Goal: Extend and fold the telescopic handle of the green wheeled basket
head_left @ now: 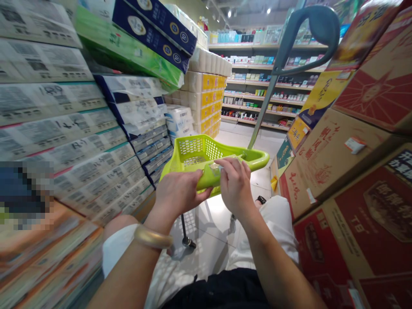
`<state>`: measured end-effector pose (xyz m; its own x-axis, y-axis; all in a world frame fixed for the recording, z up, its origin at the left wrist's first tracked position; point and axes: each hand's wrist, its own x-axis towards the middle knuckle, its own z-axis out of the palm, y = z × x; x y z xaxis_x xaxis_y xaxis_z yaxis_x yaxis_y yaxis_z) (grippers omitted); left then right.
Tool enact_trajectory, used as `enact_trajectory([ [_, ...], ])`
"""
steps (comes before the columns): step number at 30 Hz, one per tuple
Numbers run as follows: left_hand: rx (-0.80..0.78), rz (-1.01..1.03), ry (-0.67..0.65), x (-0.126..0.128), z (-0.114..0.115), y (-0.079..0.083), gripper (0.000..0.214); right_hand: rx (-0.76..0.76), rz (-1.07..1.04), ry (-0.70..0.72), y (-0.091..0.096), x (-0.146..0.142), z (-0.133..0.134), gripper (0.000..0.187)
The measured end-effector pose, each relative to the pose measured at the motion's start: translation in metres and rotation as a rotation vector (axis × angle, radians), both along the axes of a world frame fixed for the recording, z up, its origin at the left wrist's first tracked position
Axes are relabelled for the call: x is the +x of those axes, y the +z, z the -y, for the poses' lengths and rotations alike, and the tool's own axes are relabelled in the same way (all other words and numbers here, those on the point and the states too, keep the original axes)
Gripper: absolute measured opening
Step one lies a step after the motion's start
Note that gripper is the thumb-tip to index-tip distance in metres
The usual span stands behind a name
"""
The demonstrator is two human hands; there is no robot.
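Observation:
A lime-green wheeled shopping basket (189, 148) with perforated walls stands in front of my knees. My left hand (180, 191) is closed on the basket's near rim, thumb on top and fingers beneath. Just to the right, my right hand (236, 182) bends its fingers over the same rim. Its index fingertip touches the top beside a small pale patch, possibly a label, partly covered by the fingers. From the basket's right end a long pull handle (307, 40) with a grey-blue loop grip rises at a slant. A bangle circles my left wrist.
Stacked packs of paper goods (58, 103) rise on the left, with green and navy packs (138, 47) on top. Printed cartons (325, 150) line the right side closely. Across the aisle, shelves (254, 96) hold many small goods. A basket caster (189, 243) rests on the tiled floor.

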<state>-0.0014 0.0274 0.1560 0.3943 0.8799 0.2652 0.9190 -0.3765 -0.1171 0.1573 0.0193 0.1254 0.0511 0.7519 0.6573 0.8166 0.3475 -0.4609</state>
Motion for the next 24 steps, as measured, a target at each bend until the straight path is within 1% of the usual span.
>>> enact_trajectory([
  [4, 0.009, -0.004, -0.001, 0.001, 0.001, 0.001, 0.048, -0.01, -0.062, -0.151, 0.0, 0.026, -0.009, 0.036],
  [6, 0.012, 0.001, -0.003, 0.002, 0.001, 0.001, 0.047, -0.002, -0.076, -0.198, 0.0, 0.027, -0.01, 0.036],
  [8, 0.01, 0.007, -0.001, 0.002, 0.0, 0.001, 0.048, 0.006, -0.059, -0.177, 0.0, 0.018, -0.007, 0.036],
  [12, 0.007, 0.002, 0.001, 0.001, -0.001, -0.001, 0.049, 0.022, -0.003, 0.004, -0.001, -0.012, 0.003, 0.034],
  [14, 0.011, -0.006, 0.001, 0.0, -0.001, -0.001, 0.049, 0.031, 0.004, 0.058, 0.0, -0.016, 0.004, 0.034],
  [16, 0.01, -0.006, 0.003, 0.0, 0.0, -0.001, 0.048, 0.033, -0.004, 0.046, 0.0, -0.01, 0.001, 0.034],
  [19, 0.016, 0.003, 0.003, 0.001, 0.001, 0.0, 0.048, 0.024, -0.037, -0.07, 0.0, 0.01, -0.008, 0.034],
  [21, 0.022, 0.005, 0.0, 0.002, 0.001, 0.0, 0.048, 0.018, -0.051, -0.136, 0.0, 0.017, -0.012, 0.034],
  [22, 0.025, 0.005, -0.001, 0.002, 0.0, 0.0, 0.049, 0.019, -0.048, -0.146, 0.0, 0.017, -0.012, 0.034],
  [24, 0.028, 0.003, -0.005, 0.002, -0.001, -0.001, 0.048, 0.026, -0.022, -0.111, 0.0, 0.011, -0.009, 0.034],
])
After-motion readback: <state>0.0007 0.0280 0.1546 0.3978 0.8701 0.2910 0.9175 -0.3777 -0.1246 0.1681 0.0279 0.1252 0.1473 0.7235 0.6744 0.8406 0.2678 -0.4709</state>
